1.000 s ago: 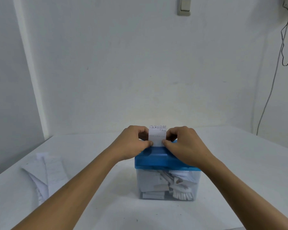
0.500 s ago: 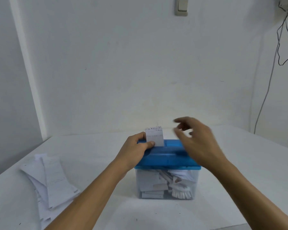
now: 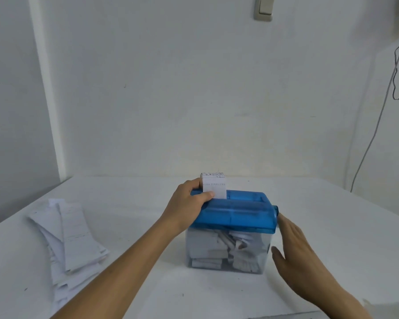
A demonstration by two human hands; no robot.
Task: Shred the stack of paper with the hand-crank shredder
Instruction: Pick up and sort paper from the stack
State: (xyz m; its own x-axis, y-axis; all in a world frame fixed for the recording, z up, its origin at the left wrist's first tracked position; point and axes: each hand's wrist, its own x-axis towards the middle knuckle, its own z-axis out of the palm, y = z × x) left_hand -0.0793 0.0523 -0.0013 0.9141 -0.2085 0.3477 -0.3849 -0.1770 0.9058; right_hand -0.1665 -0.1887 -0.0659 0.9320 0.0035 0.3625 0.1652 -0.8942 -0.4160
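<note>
Two hands, left [image 3: 189, 203] pinching paper [image 3: 214, 186], right [image 3: 295, 247] flat beside shredder [image 3: 235, 215]

We are seeing a translucent blue shredder lid [image 3: 239, 215], a clear bin [image 3: 266, 254] showing white shreds [image 3: 216, 249], a white slip [image 3: 214, 187] carrying dark printed lines, a white paper stack [image 3: 72, 238], a white table [image 3: 331, 215].
</note>
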